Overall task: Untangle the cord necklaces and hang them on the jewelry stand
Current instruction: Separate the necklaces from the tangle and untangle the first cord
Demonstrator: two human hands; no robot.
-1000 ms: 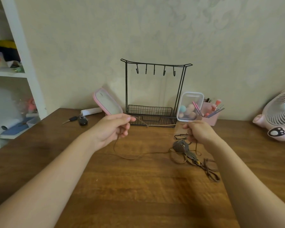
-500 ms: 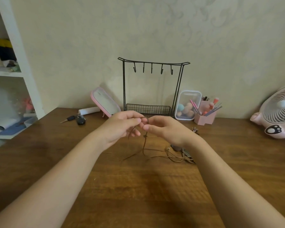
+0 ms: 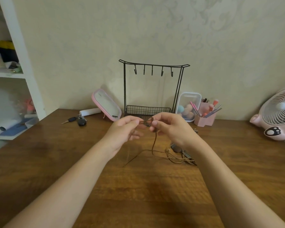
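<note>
Left hand (image 3: 127, 129) and right hand (image 3: 173, 127) are hovering close together just before the wire basket (image 3: 148, 111) of the jewelry stand (image 3: 124, 89); above them the span between its posts, below the hooks (image 3: 152, 71), is standing open. A pink mirror (image 3: 106, 104) is leaning just left of the stand, while a clear box (image 3: 188, 102) and pink brush holder (image 3: 204, 119) are crowding its right. The cord necklaces (image 3: 176, 159) are trailing over the worktop (image 3: 138, 195) beneath the right wrist; a fan (image 3: 280, 112) is standing well apart at far right.

Black wire-metal jewelry stand (image 3: 152, 89), matt. Brown wooden table (image 3: 138, 191), grained, faint sheen. Thin brown cord necklace (image 3: 155, 142), matt.
</note>
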